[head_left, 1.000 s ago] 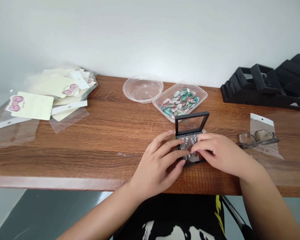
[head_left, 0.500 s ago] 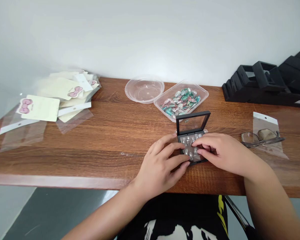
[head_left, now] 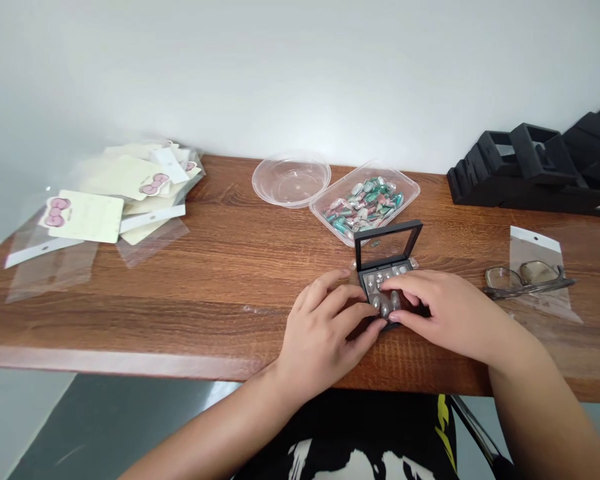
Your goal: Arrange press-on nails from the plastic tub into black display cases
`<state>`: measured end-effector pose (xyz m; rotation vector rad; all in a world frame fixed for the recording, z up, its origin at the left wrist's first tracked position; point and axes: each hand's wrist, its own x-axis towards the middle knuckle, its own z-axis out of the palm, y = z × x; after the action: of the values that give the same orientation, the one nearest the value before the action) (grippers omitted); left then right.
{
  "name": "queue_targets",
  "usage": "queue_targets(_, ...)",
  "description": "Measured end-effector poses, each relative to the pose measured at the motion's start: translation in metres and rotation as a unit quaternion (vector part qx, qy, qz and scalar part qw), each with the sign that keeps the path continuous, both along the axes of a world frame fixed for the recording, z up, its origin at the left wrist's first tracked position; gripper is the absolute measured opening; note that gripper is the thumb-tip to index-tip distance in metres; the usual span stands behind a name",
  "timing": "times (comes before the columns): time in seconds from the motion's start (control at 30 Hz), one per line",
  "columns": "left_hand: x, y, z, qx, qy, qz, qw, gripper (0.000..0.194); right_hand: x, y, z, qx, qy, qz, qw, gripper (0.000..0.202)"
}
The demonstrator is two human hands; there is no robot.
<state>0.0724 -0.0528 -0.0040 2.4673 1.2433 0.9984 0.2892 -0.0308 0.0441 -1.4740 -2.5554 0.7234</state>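
A small black case point(head_left: 389, 243) stands on the wooden table with its windowed lid raised. Inside it lie several shiny silvery press-on nails point(head_left: 371, 283) in two rows. My left hand point(head_left: 325, 328) rests at the case's left side, fingers spread, with fingertips touching its left and front edges. From the right, my right hand point(head_left: 445, 313) reaches over the case, index finger and thumb apart above the nails. Its other fingers are curled and partly hidden. Behind the case a clear tray point(head_left: 411, 189) holds a heap of teal, pink and silver nails.
A round clear container point(head_left: 291, 179) stands left of the tray. Bow-printed cards point(head_left: 87, 217) and clear bags lie at the left. Black cases point(head_left: 510, 175) are stacked at the back right. Glasses point(head_left: 523, 280) lie on a clear bag at the right.
My right thumb has moved slightly left and down, toward the case's front edge, and the front nails sit a little differently. The whole view has shifted slightly.
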Motion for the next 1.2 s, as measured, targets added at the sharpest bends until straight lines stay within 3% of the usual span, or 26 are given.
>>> queue_targets(0.2, 0.0006, 0.0001, 0.0003, 0.004, 0.002, -0.002, 1.0, 0.007, -0.0048, -0.002, -0.0007, 0.028, 0.001, 0.002, 1.0, 0.041)
queue_targets(0.53, 0.0023, 0.0008, -0.0003, -0.003, 0.008, 0.004, 1.0, 0.006, -0.0032, -0.0012, -0.0071, 0.051, -0.017, 0.001, 0.999, 0.027)
queue_targets(0.8, 0.0085, 0.0035, 0.0018, -0.003, 0.019, 0.025, 1.0, 0.009, -0.0015, -0.0038, -0.0016, 0.048, -0.016, -0.001, 0.999, 0.015)
queue_targets(1.03, 0.0071, 0.003, 0.0024, -0.025, 0.012, -0.005, 1.0, 0.017, 0.0029, -0.0022, -0.0003, 0.01, -0.019, -0.014, 1.0, 0.03)
queue_targets(1.2, 0.0024, 0.0043, 0.0063, -0.057, -0.051, -0.045, 0.996, 0.017, 0.0029, -0.0026, 0.0013, -0.01, 0.008, 0.011, 1.0, 0.021)
